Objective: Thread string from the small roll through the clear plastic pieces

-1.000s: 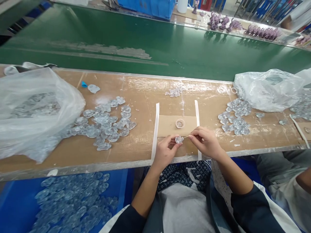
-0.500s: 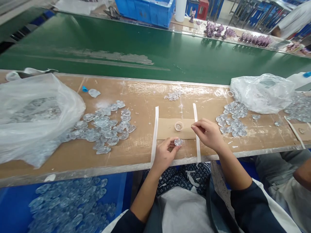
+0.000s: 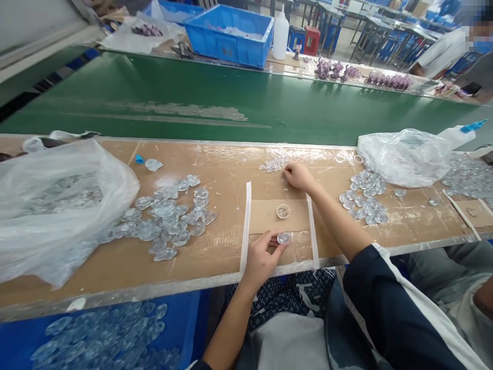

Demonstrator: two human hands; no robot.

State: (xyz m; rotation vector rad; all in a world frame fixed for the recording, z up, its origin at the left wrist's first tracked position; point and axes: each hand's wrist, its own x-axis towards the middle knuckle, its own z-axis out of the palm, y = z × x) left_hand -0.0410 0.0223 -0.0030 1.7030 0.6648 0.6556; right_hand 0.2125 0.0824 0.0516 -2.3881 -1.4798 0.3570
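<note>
Clear plastic bag (image 3: 57, 210) slumps far left of your fingers on the brown-papered bench (image 3: 231, 177), with a spill of clear moulded pieces (image 3: 165, 223) between it and your left hand (image 3: 264, 259). Below that spill, beyond the bench edge, more of them fill a blue bin (image 3: 192, 313). Your left thumb and fingertips are closed on one clear moulded piece (image 3: 283, 238), a glassy, lumpy, rounded blob, held just below the lower edge of a kraft card (image 3: 265, 216). Past those fingers, on the card between two white tape strips (image 3: 245, 226), sits a small round cup (image 3: 283, 211). Your right hand (image 3: 298, 176) reaches beyond the card, its fingers loosely curled just beside a small heap of clear fragments (image 3: 272, 165); you cannot tell whether they hold anything. Further right lie another pile of clear pieces (image 3: 364, 198) and a second plastic bag (image 3: 404, 159).
</note>
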